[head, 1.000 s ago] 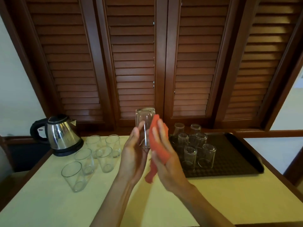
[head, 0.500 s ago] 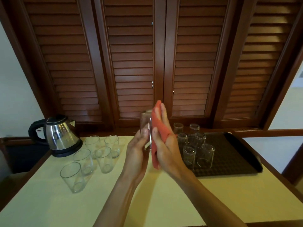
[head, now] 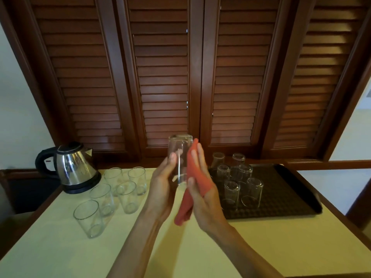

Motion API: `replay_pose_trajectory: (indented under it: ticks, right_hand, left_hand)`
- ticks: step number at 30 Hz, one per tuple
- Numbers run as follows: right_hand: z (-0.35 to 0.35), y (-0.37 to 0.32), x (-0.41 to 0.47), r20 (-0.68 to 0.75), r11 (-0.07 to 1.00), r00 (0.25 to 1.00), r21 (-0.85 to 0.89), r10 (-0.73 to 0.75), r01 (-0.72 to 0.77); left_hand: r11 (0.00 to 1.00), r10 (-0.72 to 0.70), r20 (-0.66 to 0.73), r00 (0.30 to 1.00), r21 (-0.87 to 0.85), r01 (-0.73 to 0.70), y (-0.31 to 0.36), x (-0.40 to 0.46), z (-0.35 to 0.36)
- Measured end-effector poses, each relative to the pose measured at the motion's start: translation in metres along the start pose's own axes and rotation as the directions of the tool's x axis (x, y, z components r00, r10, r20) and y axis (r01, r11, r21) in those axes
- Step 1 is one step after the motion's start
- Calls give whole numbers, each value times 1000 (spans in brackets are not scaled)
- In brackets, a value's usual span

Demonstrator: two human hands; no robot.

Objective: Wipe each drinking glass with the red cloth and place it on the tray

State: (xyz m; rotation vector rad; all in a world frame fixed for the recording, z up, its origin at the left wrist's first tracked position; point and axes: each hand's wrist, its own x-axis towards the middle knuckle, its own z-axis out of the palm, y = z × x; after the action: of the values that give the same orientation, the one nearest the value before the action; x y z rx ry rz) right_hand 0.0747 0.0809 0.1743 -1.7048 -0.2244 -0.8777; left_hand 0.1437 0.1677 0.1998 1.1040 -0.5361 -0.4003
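Observation:
My left hand grips a clear drinking glass and holds it upside down above the table. My right hand presses the red cloth flat against the glass's right side, fingers straight, thumb pinching the cloth, whose tail hangs below the palm. The dark tray lies at the right and carries several inverted glasses. Several upright glasses stand on the table to the left.
A steel electric kettle stands at the back left corner of the pale yellow table. Brown louvred shutters rise right behind the table. The table has a wooden rim.
My right hand with the cloth slid up the glass and has come back down, so the glass's upturned base shows above the cloth again. My left hand keeps the glass in place.

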Motion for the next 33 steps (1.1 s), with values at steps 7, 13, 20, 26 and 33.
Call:
replay_pose_trajectory:
  ticks: [7,13,20,26,33]
  right_hand:
    - [-4,6,1,101,954,988,-268,-115,138]
    - [-9,1,17,-92,988,985,-32,148,-152]
    - [-6,7,-7,-54,985,988,99,147,-141]
    - [-2,-1,1,23,992,1000,-130,-1,4]
    - [-15,-14,17,-92,902,944,336,317,-270]
  left_hand:
    - [1000,-4,-17,1000,-19,4,-5,2,0]
    - [998,-46,-8,999,51,46,-20,-6,4]
    - [999,30,-74,997,-30,-33,-7,0,3]
    - [999,-10,-74,997,-41,7,-11,-1,5]
    - [980,66,50,997,182,-74,-14,-9,6]
